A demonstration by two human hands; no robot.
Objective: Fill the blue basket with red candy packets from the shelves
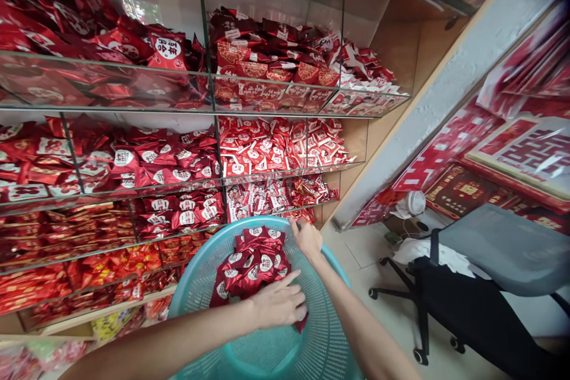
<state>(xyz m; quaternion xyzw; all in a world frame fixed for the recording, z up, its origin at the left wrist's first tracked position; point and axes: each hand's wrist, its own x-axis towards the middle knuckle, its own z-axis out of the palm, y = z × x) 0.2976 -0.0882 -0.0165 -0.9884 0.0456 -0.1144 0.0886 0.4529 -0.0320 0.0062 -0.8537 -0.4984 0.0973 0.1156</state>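
A turquoise plastic basket (332,314) with perforated walls stands in front of me. Inside it lies a pile of shiny dark red packets (252,264) with white oval labels. My left hand (279,304) is down in the basket beside the pile, fingers curled. The end of a red packet (301,323) sticks out below those fingers; the rest is hidden by the hand. At the far right of the basket, my right hand (307,238) is closed around the rim, thumb pointing up and away from me.
Glass-fronted shelves (214,113) full of red packets rise behind and left of the basket. A wheeled office chair (472,303) stands on the tiled floor at right, a white cloth (439,256) on it. Red printed goods (525,154) lean against the right wall.
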